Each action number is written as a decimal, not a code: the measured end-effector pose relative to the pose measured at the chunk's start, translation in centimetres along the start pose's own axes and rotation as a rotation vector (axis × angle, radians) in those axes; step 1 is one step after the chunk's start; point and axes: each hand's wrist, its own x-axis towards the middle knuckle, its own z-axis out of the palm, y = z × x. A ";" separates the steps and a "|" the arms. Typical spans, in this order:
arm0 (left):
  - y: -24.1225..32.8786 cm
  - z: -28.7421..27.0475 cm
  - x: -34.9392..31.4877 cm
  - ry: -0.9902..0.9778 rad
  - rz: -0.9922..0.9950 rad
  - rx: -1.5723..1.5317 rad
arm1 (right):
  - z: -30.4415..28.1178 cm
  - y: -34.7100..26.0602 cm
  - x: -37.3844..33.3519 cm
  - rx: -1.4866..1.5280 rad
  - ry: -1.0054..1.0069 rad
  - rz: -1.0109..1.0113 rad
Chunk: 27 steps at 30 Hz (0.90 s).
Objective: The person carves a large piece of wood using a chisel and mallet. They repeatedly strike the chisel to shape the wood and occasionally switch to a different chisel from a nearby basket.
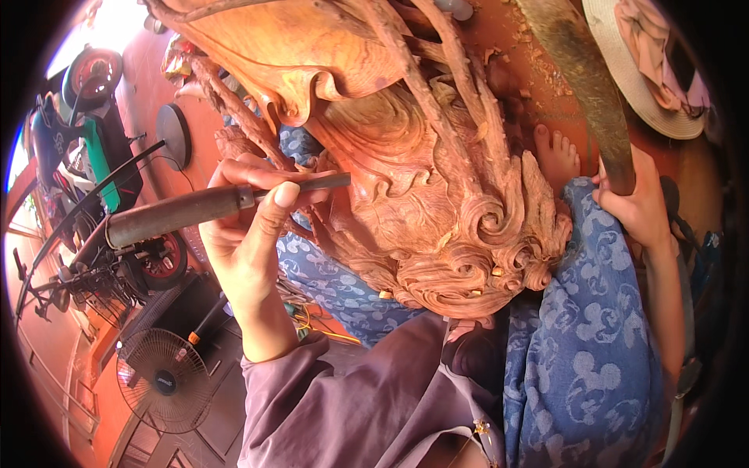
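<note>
mauve top (367,382) spreads across six o'clock, its sleeve running up toward the left hand (238,242) at nine. that hand is closed on a chisel (175,218), thumb and fingers gathered where the brown cylindrical handle meets the dark metal blade; the handle end points toward nine, the blade tip toward three. the tip sits over the edge of a reddish-brown wood carving (413,210); whether they touch, i cannot tell. the carving fills the centre and runs up to twelve, with curled waves, gnarled branches and one broad smooth sheet, and small pale chips (386,295) lie on its lower scrolls. well apart from the left, the right hand (644,199) is wrapped around the narrow end of a weathered, curved club (581,86), which widens toward one o'clock. blue patterned trousers (585,351) flank the carving, and a bare foot (558,148) shows at two. beyond it, also toward two, lies a straw hat (663,121) with peach cloth (647,47) in it. a fan (160,374) stands at eight, a scooter (97,164) at ten.
</note>
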 end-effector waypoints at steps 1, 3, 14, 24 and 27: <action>0.2 0.3 0.0 -0.001 -0.021 0.032 | 0.0 -0.2 0.1 -0.002 -0.018 0.007; 0.3 0.4 0.3 -0.061 -0.066 0.130 | -0.4 -0.5 0.2 -0.004 -0.052 0.021; 0.5 1.1 1.9 -0.240 -0.201 0.273 | -1.4 2.1 -0.5 -0.174 -0.007 0.003; 0.4 1.1 2.6 -0.316 -0.248 0.359 | -1.5 -0.4 -0.1 -0.048 -0.057 0.094; 1.0 1.8 2.8 -0.334 -0.248 0.421 | -1.4 0.0 -0.2 -0.023 -0.021 0.075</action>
